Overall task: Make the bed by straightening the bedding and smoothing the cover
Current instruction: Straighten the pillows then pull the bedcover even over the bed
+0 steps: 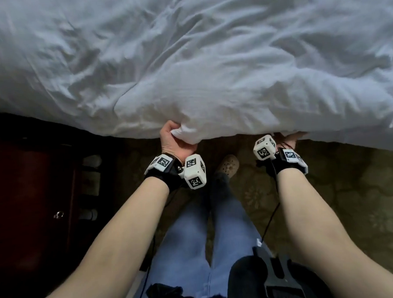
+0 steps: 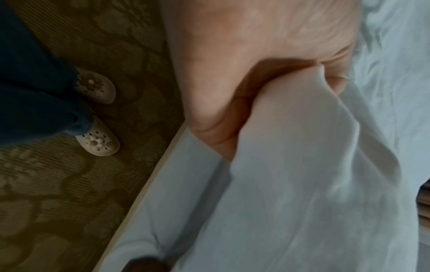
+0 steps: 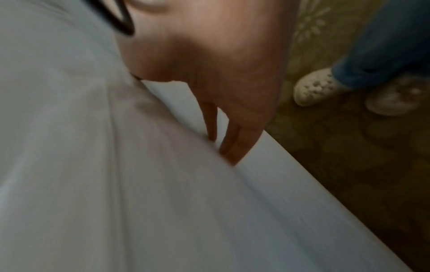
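Patterned carpet [image 1: 353, 197] underfoot, rumpled white cover [image 1: 186, 69] running left–right, left hand [image 1: 171, 140] gripping its edge, right hand [image 3: 209, 73] fingers straight — touching it.

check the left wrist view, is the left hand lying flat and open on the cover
No, the left hand has its fingers curled round a bunched fold of the white cover.

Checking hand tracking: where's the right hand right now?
Head view, right of centre: the right hand is tucked under the white duvet's near edge, above the carpet.
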The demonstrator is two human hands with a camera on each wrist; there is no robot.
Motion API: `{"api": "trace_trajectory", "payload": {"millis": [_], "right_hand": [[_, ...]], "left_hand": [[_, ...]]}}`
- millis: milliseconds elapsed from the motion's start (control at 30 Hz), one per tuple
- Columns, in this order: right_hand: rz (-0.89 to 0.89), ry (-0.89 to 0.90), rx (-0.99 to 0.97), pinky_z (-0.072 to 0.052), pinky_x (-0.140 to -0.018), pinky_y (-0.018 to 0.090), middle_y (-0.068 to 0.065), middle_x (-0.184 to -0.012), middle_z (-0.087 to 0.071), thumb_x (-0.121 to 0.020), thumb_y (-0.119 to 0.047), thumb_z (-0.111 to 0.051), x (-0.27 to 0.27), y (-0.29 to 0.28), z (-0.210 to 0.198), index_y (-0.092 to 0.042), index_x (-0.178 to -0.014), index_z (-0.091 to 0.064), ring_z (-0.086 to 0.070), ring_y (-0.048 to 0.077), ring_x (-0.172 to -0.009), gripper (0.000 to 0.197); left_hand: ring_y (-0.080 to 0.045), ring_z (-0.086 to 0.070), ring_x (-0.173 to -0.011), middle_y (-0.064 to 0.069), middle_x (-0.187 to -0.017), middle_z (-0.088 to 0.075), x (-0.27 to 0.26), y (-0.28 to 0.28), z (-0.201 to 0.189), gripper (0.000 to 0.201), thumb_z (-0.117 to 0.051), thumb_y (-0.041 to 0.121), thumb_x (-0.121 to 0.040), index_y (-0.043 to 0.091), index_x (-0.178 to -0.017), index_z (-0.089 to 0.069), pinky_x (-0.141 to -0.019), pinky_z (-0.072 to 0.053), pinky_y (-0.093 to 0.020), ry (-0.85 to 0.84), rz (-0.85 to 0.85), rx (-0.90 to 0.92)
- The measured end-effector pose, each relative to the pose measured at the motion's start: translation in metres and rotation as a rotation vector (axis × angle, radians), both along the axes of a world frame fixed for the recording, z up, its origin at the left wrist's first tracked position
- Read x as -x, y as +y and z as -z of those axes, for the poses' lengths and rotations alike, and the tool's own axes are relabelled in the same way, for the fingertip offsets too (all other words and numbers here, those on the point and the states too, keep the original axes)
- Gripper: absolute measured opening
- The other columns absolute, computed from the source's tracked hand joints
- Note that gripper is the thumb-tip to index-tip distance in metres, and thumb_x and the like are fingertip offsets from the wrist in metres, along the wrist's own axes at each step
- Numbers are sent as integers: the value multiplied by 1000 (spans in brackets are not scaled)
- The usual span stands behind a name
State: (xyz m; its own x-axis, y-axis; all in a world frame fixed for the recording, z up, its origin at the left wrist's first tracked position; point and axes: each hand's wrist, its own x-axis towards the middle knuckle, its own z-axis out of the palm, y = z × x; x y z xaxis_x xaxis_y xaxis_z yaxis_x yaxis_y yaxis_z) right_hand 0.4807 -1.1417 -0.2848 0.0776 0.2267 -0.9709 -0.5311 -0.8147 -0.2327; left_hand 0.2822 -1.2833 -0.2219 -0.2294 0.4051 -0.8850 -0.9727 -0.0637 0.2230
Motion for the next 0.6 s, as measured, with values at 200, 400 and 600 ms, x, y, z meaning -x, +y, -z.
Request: {"api": "trace_trajectory", "payload": {"millis": [200, 400, 600], "right_hand": [[203, -81, -305, -49, -81, 35, 7, -123, -59, -88, -68, -40, -59, 27, -38, -16, -125, -53, -56, 25, -111, 65], [-110, -109, -343, -47, -39, 18, 3, -55, -61, -88, -49, -56, -102, 65, -91, -12, -86, -55, -60, 14, -38, 37], [-285, -351, -652, -43, -58, 22, -8, -59, -55, -76, -13, -59, -144, 101, -124, -17, -76, -56, -53, 5, -45, 5]], "left_hand": [[-27, -62, -84, -6, -80, -67, -3, -6, -9, 32, -45, 15, -54, 10, -81, -62, -83, -49, -33, 28, -40, 12], [-25, -65, -65, -10, -75, -65, -24, 13, -21, 31, -55, 38, -80, 8, -74, -60, -76, -52, -29, 45, -118, 62], [-28, -55, -62, -13, -90, -61, -73, 39, -44, 57, -48, 53, -91, 10, -128, -48, -47, -49, -28, 124, 231, 187]]}}
